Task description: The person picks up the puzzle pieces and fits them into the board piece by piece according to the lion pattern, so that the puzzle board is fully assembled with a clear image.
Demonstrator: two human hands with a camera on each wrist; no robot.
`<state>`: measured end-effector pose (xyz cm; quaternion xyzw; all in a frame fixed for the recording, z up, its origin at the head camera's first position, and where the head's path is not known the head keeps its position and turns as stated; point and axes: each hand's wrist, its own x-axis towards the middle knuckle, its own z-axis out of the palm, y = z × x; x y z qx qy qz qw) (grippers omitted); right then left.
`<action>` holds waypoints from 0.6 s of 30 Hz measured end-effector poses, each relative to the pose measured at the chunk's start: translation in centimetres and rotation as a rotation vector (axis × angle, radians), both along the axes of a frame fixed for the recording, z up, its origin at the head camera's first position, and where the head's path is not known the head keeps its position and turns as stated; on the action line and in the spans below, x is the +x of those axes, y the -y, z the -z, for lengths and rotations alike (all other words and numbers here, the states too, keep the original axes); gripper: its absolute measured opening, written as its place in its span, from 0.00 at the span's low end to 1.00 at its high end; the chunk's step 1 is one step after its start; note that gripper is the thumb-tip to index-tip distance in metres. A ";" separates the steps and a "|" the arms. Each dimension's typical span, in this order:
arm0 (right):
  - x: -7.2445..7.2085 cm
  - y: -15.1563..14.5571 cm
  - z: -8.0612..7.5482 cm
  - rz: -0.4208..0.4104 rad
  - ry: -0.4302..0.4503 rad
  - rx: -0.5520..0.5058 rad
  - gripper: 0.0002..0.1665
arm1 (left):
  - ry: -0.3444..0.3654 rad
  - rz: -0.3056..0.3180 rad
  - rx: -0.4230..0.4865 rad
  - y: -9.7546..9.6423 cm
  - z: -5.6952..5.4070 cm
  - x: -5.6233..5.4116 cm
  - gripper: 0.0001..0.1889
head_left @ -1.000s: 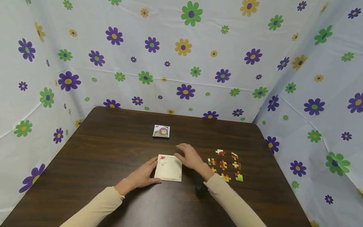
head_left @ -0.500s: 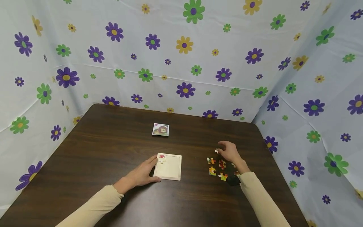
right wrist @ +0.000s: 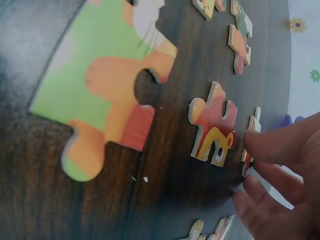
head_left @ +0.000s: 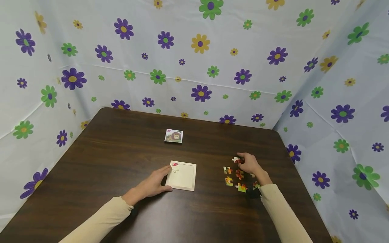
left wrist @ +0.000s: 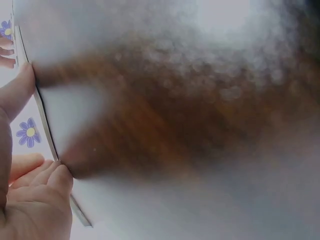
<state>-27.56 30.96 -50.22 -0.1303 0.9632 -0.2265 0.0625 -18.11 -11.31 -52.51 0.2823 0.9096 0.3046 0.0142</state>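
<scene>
My left hand (head_left: 153,184) rests at the left edge of a square wooden puzzle tray (head_left: 194,177), fingers near its upper corner and thumb by the lower one. In the left wrist view, the fingertips (left wrist: 61,177) meet the tray's thin edge (left wrist: 46,127). One puzzle piece with a pink flower (head_left: 175,165) sits in the tray's top left corner. To the right, my right hand (head_left: 251,165) pinches a white-and-red puzzle piece (head_left: 235,160) between thumb and fingers, low over the table. The right wrist view shows the thumb (right wrist: 265,145) covering part of it.
Several loose pieces lie around the right hand, among them a red one with a cartoon eye (right wrist: 212,125) and a green-and-orange one (right wrist: 107,75). A lion picture card (head_left: 174,136) lies farther back on the dark wooden table (head_left: 121,145). Flowered curtains (head_left: 218,50) surround the table.
My right hand has gone from the tray's right side over to the loose pieces and now grips the farthest one. The left hand stays at the tray's left edge.
</scene>
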 end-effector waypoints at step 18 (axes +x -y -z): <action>-0.1 0.0 0.7 -0.005 -0.095 0.024 0.11 | 0.002 -0.012 -0.011 -0.1 0.1 0.0 0.40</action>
